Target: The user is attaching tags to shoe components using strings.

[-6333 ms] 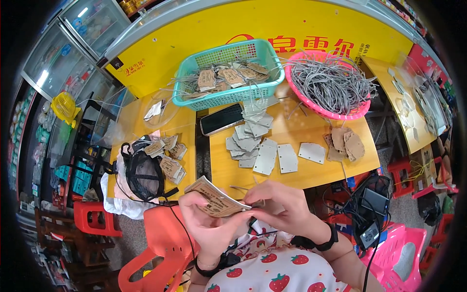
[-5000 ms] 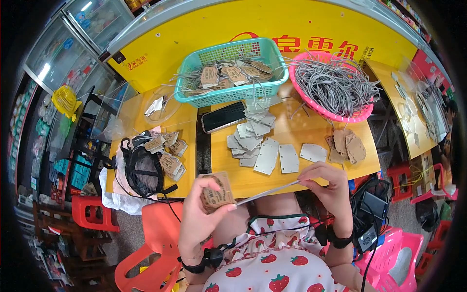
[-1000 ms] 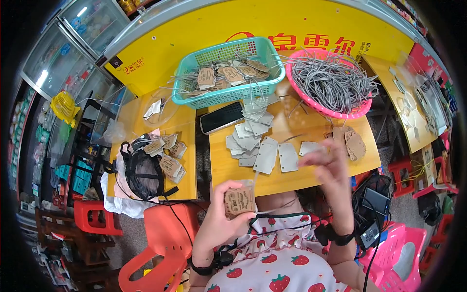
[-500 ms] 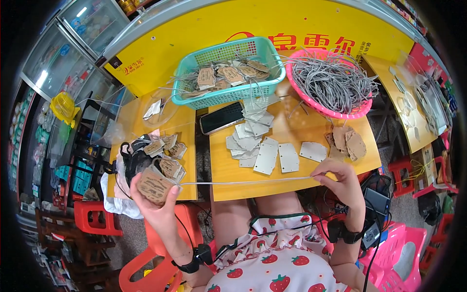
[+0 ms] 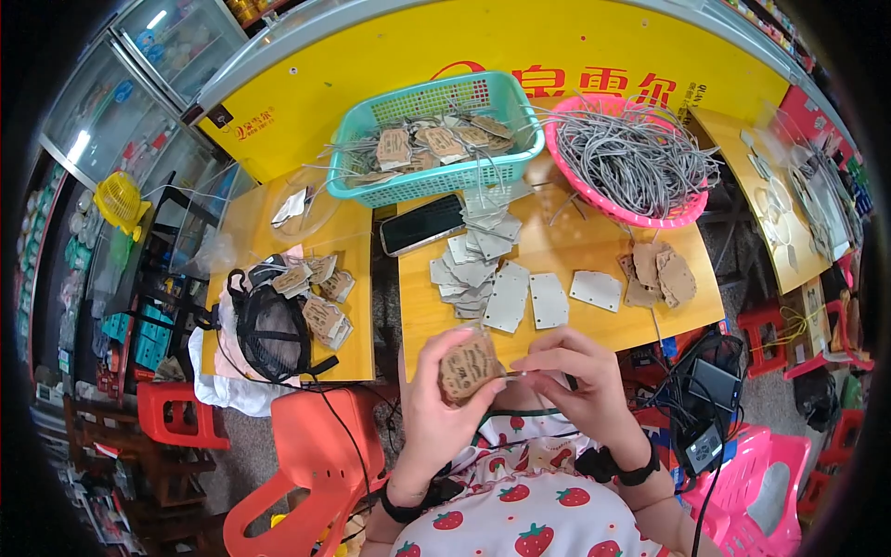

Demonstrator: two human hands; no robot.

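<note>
My left hand [image 5: 434, 413] grips a small stack of brown cardboard tags [image 5: 470, 368] in front of my chest, its thumb along the lower edge. Close beside it, my right hand [image 5: 585, 385] pinches a thin grey cord [image 5: 515, 375] near the tags' edge. Fingers partly hide where cord and tags meet. Beyond my hands, pale grey tags [image 5: 506, 297] lie loose and in an overlapping row on the table. Brown tags [image 5: 664, 274] form a small pile at the right.
A turquoise basket [image 5: 436, 176] of corded tags and a pink basket [image 5: 640, 218] of grey cords [image 5: 640, 158] stand at the back. A black phone [image 5: 422, 226] lies nearby. On the left table are bundled tags [image 5: 327, 322] and a black mesh item [image 5: 271, 330]. Red chair [image 5: 325, 436] at left.
My left hand has moved right with the tags, and my right hand has come left and down to them. The cord no longer stretches taut between my hands.
</note>
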